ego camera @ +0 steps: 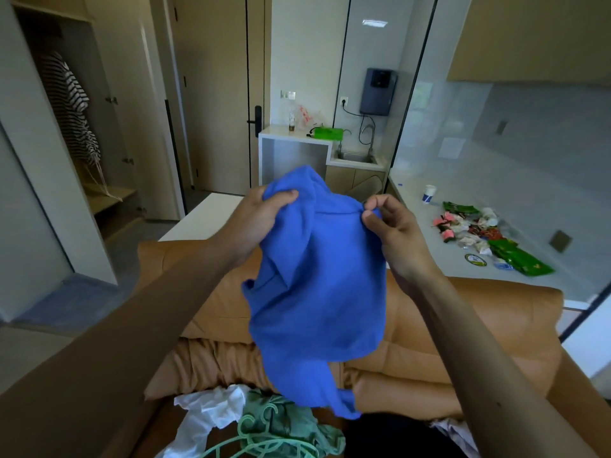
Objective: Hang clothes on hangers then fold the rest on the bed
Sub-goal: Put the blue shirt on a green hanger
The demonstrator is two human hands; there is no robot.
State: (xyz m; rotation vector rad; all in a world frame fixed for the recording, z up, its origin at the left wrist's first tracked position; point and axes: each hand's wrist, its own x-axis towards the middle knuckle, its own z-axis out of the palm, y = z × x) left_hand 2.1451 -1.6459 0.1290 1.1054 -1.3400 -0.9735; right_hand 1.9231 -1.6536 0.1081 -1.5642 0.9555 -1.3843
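1. Nearest, on the bed (463,325), a white garment (211,411), a green garment (291,424) and green hangers (261,445) lie heaped, not yet sorted.
2. Above them, the left hand (254,223) grips and the right hand (393,233) pinches the top edge of a blue shirt (317,292), holding it up and spread, probably to find its shoulders for a hanger.
3. Far left, a striped top (71,107) hangs in the wardrobe (109,61).

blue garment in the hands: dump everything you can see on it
The blue garment is solid bright blue, soft-looking cloth with no visible print. It is held up in the air, hanging crumpled and not spread out. A collar-like fold shows near the top, but the garment type is unclear. The left hand grips a bunched top corner and the right hand pinches the opposite top edge. The lower end dangles over the clothes pile, in front of the tan cushions. Contact with the pile cannot be told.
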